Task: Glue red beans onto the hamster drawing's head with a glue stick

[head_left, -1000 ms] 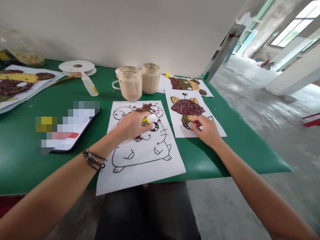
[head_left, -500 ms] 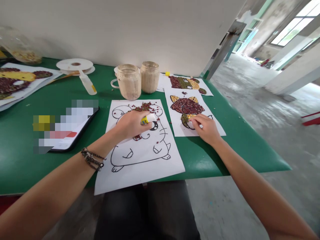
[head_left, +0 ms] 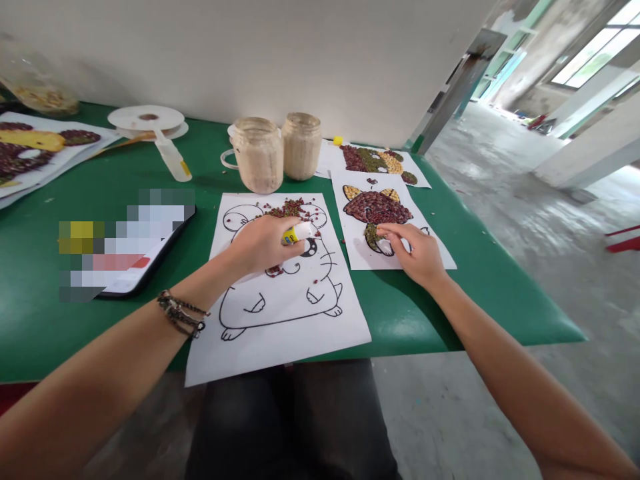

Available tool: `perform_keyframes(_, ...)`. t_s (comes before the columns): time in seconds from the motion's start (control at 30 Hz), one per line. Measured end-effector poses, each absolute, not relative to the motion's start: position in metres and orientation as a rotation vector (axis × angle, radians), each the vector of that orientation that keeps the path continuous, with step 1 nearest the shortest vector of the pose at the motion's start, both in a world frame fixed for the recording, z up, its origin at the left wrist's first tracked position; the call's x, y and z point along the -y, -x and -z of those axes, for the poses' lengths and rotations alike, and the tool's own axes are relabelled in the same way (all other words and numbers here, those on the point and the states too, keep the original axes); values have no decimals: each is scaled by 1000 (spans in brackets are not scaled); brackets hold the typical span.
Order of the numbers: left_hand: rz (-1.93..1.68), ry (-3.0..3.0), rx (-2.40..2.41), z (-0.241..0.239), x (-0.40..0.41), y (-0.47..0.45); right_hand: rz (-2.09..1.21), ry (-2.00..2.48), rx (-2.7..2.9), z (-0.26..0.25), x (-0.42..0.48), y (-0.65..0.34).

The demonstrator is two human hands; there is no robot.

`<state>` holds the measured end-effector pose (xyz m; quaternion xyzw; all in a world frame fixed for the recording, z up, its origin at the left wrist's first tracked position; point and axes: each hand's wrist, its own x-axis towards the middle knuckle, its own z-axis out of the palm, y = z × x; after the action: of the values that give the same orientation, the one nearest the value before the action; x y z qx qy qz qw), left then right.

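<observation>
My left hand [head_left: 257, 245] is closed round a small glue bottle [head_left: 295, 234] with a yellow label and a white end. It rests over a sheet with a hamster outline [head_left: 280, 347], where red and green beans [head_left: 287, 209] lie loose on the head. My right hand [head_left: 417, 252] reaches to a fox picture [head_left: 363, 257], whose head is covered in dark red beans with yellow ears. Its thumb and fingertips are pinched together at the patch of green beans [head_left: 372, 235] on the fox's body. Anything between those fingertips is too small to make out.
Two cloudy jars [head_left: 259, 157] stand behind the hamster sheet. A phone [head_left: 150, 257], partly blurred out, lies left, with a glue bottle [head_left: 174, 160] and a white spool [head_left: 145, 119] beyond it. More bean pictures [head_left: 375, 159] lie at the back right and far left [head_left: 40, 150].
My right hand has shifted slightly over the fox's body, and its fingers now cover the yellow beans near the green patch. The left hand keeps its hold. The view has moved a little.
</observation>
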<state>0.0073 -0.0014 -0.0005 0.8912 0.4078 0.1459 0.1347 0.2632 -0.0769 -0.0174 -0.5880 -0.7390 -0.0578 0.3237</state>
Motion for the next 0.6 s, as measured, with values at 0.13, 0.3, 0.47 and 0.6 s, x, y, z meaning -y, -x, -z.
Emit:
perform_keyframes(0.13,-430,-2591,-1154,2,1,-7,130,1524,1989,18,77,-264)
perform_keyframes(0.3,-451,-2573,-1161,2,1,-6,80,1533,1975,20,77,-265)
perform_keyframes(0.47,-426,-2550,-1192,3,2,-8,-70,1536,1816,23,75,-266)
perform_keyframes(0.6,-409,-2565,-1203,3,1,-10,-133,1501,1807,25,71,-269)
